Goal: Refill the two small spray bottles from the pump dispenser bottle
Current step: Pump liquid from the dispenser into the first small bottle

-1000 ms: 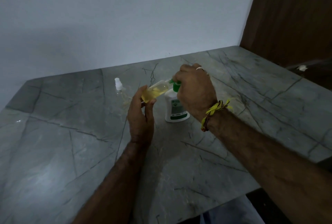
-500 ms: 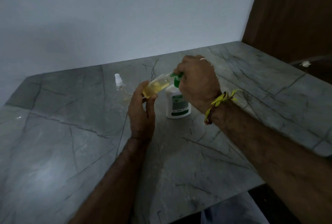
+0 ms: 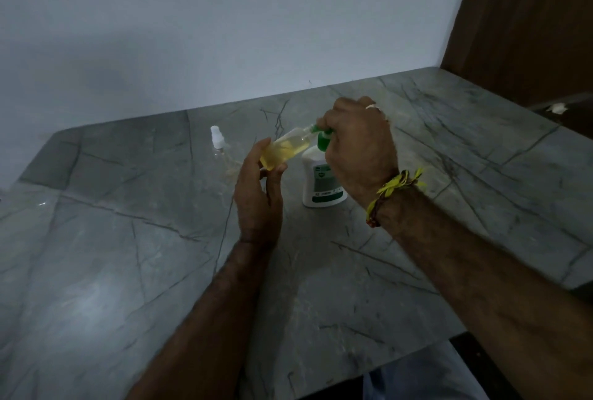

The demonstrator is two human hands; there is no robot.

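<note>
Two hands are busy here, and both are mine. My left hand [image 3: 258,194] holds the small clear plastic spray bottle with yellow liquid inside [image 3: 284,151], with my thumb and fingers wrapped round its bottom end. It has no cap on and is tipped over, so its open neck points up at the green spout. My right hand [image 3: 357,151] is curled over the green pump top [image 3: 322,139] of the white plastic pump dispenser bottle with a green label [image 3: 322,183]. That one stands on the grey stone table with dark cracks [image 3: 128,271], just under my right hand.

I think the little bottle is light and a bit slippery, and it could squash if I squeeze hard. So the bottom end is a good place to hold it. I think the pump bottle is heavier and can tip when I push, so I should push straight down.

Another small clear spray bottle with a white cap [image 3: 219,149] stands near my left hand, further back on the table. Nothing sits between my hands and the bottles. My right hand hides the spot where spout meets neck, so I cannot tell if they touch.
</note>
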